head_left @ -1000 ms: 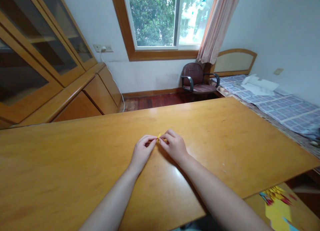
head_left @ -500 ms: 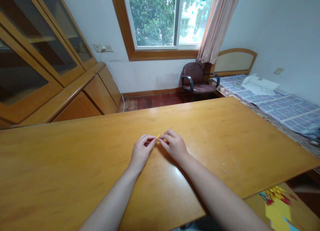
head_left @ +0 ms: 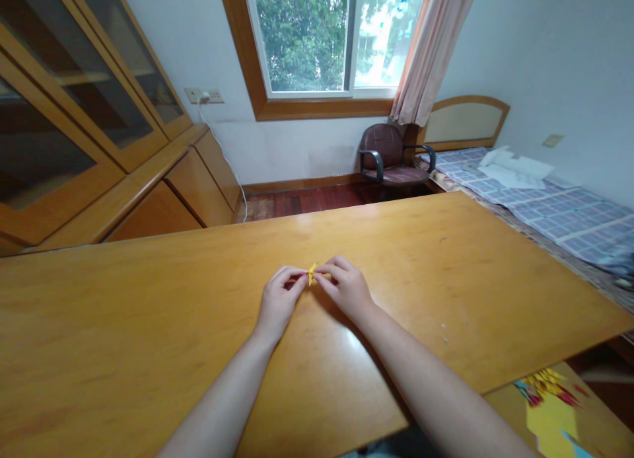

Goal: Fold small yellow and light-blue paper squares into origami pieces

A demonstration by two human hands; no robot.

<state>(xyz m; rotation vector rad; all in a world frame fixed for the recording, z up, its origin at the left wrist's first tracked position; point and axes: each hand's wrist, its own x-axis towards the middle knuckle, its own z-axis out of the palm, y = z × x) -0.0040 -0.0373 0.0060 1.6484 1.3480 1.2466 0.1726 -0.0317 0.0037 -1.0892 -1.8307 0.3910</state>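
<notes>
A small yellow folded paper piece [head_left: 312, 273] with pointed ends is held just above the wooden table [head_left: 148, 326]. My left hand [head_left: 280, 298] pinches its left side between thumb and fingertips. From the other side, my right hand [head_left: 347, 287] grips it the same way, so the two sets of fingertips almost meet. The fingers hide part of the piece, and its exact folded form is too small to make out.
At lower right, below the table's edge, lie yellow paper [head_left: 552, 418] and a heap of yellow and red pieces [head_left: 547, 385]. Beyond the table stand an armchair [head_left: 389, 154], a bed with a checked sheet [head_left: 559, 213] and a wooden cabinet [head_left: 163, 213].
The yellow paper piece has turned slightly between the fingertips and shows more of its surface. Both hands have stayed almost in place.
</notes>
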